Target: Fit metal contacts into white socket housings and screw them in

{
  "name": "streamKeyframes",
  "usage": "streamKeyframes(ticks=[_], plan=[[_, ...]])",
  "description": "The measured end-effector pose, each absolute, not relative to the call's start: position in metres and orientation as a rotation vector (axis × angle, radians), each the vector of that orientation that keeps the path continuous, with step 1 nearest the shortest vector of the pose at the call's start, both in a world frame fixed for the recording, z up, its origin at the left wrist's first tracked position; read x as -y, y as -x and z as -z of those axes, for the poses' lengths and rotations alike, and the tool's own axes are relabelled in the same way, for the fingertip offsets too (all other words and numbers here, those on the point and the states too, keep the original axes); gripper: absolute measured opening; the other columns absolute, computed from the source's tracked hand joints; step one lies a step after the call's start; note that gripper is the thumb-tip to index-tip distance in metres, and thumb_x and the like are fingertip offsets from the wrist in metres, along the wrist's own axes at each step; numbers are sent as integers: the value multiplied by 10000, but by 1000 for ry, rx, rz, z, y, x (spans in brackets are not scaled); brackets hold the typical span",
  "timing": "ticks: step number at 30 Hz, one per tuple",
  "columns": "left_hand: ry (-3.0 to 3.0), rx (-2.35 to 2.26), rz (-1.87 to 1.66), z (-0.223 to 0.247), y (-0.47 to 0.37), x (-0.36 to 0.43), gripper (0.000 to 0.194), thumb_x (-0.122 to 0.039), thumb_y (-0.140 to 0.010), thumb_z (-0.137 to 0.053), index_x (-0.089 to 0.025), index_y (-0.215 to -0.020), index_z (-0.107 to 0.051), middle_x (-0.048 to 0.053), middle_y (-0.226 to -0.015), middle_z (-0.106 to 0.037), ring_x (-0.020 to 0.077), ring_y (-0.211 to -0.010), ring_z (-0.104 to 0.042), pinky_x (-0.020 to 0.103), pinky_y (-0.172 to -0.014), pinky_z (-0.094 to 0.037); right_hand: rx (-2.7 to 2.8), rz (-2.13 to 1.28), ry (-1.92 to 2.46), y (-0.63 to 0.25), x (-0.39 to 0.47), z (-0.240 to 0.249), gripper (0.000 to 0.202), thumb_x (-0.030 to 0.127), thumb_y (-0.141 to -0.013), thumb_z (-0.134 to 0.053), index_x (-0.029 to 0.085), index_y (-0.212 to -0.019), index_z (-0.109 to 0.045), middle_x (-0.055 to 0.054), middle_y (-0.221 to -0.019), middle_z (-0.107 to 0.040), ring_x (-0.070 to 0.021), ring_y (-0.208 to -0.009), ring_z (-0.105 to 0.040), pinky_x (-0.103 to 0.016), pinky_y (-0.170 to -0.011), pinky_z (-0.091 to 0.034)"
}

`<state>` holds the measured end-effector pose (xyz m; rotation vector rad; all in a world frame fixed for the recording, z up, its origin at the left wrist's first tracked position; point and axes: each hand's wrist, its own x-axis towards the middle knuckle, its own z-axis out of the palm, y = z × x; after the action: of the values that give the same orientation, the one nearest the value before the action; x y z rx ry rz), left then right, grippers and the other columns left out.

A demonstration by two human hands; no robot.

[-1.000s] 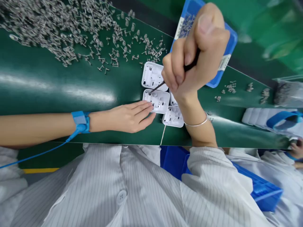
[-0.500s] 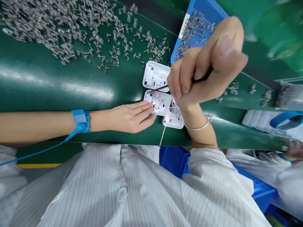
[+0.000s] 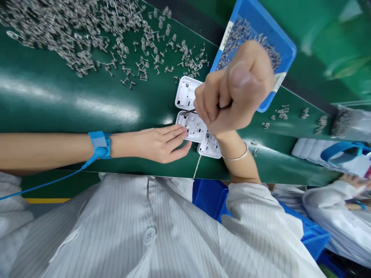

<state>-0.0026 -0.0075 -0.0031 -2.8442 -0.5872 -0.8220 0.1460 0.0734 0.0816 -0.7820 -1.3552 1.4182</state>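
Observation:
The fingers of my left hand (image 3: 156,144) are stretched out and lie over the near left part of a white plastic housing (image 3: 198,129), resting on it. My right hand (image 3: 234,88) is a fist above the housings, wrapped round a thin dark metal tool (image 3: 189,111). Only a short length of this tool shows; its tip meets the far left corner of the same housing, and its handle is hidden in the fist. A second white housing (image 3: 185,92) lies just beyond, partly covered by my right hand. Nearer me is another white housing (image 3: 209,146).
A large heap of small metal springs (image 3: 87,34) spreads over the green table (image 3: 43,100). Beyond my right hand, a blue bin (image 3: 285,46) holds more springs. To the right are small spring piles (image 3: 282,112), a bag of metal parts (image 3: 344,121), white trays (image 3: 307,150) and another person's hand (image 3: 355,180).
My right fist has shifted left and toward me, baring more of the blue bin. Less of the tool shows. My left hand stays on the housing.

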Motion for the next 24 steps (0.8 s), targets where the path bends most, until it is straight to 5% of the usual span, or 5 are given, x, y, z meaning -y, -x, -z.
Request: streamKeyframes(ticks=[4, 8, 13, 17, 24], plan=[[2836, 591, 902, 6, 3, 4, 262, -163, -985, -565, -134, -1224, -668, 125, -1131, -759, 224, -1097, -737, 330, -1022, -603, 1309, -1398, 721, -139, -74, -75, 376, 351, -824, -608, 262, -580, -336, 91, -468, -193, -90, -331, -214, -297, -373, -194], [2878, 539, 1004, 6, 3, 0, 283, -205, -987, -564, -140, -1243, -667, 118, -1267, -714, 213, -1189, -695, 322, -1087, -563, 1370, -1577, 984, -135, -75, -84, 464, 563, -852, -677, 282, -661, -362, 66, -482, -350, -161, -421, -451, -293, -401, -378], [2964, 905, 1071, 6, -4, -6, 482, -324, -1008, -533, -104, -1437, -508, 178, -1545, -479, 341, -1525, -331, 542, -1238, -380, 1335, -1710, 1057, -141, -80, -99, 516, 648, -839, -672, 285, -681, -341, 52, -501, -388, -188, -495, -555, -281, -414, -424], [3051, 1280, 912, 11, -9, -11, 663, -444, -1040, -495, 44, -1481, -410, 317, -1556, -383, 431, -1517, -300, 623, -1233, -311, 1287, -1577, 1033, -146, -108, -94, 548, 616, -860, -659, 272, -670, -276, 64, -506, -305, -144, -427, -451, -257, -393, -369], [3113, 1291, 888, 10, -10, -11, 652, -436, -1039, -502, 44, -1475, -439, 307, -1544, -408, 415, -1482, -371, 596, -1233, -321, 1211, -1181, 788, -137, -147, -75, 357, 333, -853, -603, 290, -612, -342, 58, -620, -158, -103, -457, -126, -279, -373, -213]])
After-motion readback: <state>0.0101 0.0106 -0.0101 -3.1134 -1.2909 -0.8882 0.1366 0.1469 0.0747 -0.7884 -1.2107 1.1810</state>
